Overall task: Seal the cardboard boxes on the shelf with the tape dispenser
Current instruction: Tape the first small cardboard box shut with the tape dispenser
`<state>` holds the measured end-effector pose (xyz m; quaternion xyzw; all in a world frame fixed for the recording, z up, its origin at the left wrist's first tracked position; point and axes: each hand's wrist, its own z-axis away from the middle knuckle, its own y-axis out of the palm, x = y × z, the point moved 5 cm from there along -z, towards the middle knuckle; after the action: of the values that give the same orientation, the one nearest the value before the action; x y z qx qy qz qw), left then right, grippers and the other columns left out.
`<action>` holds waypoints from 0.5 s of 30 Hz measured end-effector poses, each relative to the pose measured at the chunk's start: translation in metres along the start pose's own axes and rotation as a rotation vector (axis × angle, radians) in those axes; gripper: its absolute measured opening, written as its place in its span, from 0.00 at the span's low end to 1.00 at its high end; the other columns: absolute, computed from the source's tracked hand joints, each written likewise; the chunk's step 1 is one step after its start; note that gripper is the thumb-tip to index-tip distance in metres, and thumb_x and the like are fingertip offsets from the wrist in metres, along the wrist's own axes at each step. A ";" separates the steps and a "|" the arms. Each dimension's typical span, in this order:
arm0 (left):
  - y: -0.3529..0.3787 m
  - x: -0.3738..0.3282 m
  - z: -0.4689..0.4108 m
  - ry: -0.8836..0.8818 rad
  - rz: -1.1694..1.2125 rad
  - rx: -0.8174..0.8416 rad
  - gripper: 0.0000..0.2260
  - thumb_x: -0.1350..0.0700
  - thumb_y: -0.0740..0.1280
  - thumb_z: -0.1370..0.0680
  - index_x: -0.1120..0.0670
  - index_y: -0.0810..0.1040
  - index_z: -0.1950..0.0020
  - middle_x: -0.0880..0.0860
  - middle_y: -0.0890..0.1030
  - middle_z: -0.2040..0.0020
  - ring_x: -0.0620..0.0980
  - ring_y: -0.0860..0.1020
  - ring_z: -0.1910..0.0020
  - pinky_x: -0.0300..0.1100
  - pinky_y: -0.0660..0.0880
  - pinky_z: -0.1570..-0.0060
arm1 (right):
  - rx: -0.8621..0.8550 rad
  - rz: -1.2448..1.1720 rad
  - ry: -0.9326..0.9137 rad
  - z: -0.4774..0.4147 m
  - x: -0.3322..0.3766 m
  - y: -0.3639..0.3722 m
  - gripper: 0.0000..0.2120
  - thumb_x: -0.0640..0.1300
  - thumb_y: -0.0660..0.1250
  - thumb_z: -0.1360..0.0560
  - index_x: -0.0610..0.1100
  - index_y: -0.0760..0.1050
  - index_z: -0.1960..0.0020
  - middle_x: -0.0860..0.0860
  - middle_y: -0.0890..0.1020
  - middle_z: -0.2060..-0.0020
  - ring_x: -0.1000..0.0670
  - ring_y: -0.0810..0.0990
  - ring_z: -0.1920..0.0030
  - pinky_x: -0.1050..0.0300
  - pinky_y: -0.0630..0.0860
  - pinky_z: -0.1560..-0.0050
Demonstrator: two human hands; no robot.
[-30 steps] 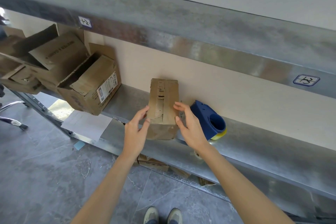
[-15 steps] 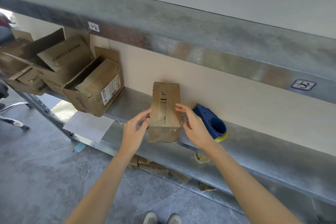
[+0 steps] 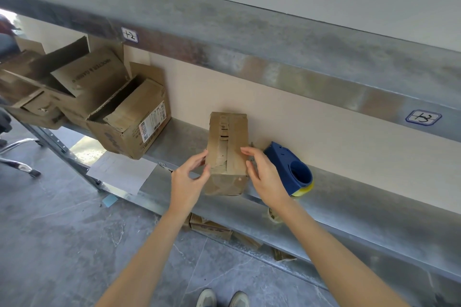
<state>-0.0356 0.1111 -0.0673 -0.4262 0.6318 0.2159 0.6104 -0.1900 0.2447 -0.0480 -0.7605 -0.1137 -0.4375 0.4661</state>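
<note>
One small cardboard box (image 3: 228,152) is stood at the front edge of the metal shelf (image 3: 349,197), flanked by the left hand (image 3: 188,182) and right hand (image 3: 265,177), both open with fingers laid against its sides. One blue tape dispenser (image 3: 289,169) is set just right of it; three open boxes (image 3: 99,104) are piled toward the shelf's left end.

Both bare forearms reach up and forward from the bottom edge, converging toward the middle. The left hand (image 3: 187,183) is cupped, fingers curled and slightly spread, thumb up — its fingertips close together. The right hand (image 3: 265,176) is flatter, fingers extended and angled leftward, thumb tucked along its inner edge — palm facing the left hand. Neither hand is closed into a fist.
</note>
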 end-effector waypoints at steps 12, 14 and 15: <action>-0.008 0.002 -0.001 0.049 -0.051 0.151 0.32 0.51 0.78 0.33 0.47 0.74 0.30 0.42 0.81 0.41 0.42 0.80 0.41 0.33 0.79 0.48 | 0.092 0.116 -0.125 -0.003 -0.004 0.005 0.31 0.54 0.73 0.27 0.47 0.67 0.28 0.49 0.73 0.34 0.51 0.70 0.35 0.55 0.70 0.34; -0.005 -0.001 0.000 0.097 -0.074 0.111 0.34 0.50 0.79 0.34 0.51 0.75 0.30 0.46 0.81 0.39 0.38 0.79 0.41 0.33 0.79 0.49 | 0.095 0.149 -0.113 -0.005 -0.002 0.007 0.35 0.58 0.74 0.29 0.48 0.66 0.27 0.51 0.73 0.35 0.53 0.69 0.35 0.58 0.69 0.35; -0.004 -0.001 0.002 0.104 -0.073 0.077 0.34 0.50 0.79 0.34 0.53 0.76 0.30 0.47 0.82 0.40 0.37 0.79 0.41 0.34 0.80 0.50 | 0.069 0.164 -0.111 -0.006 -0.001 0.009 0.36 0.58 0.75 0.29 0.48 0.66 0.28 0.51 0.73 0.36 0.52 0.70 0.36 0.58 0.69 0.36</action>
<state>-0.0318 0.1105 -0.0658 -0.4356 0.6548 0.1466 0.6000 -0.1889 0.2353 -0.0526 -0.7738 -0.0917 -0.3511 0.5192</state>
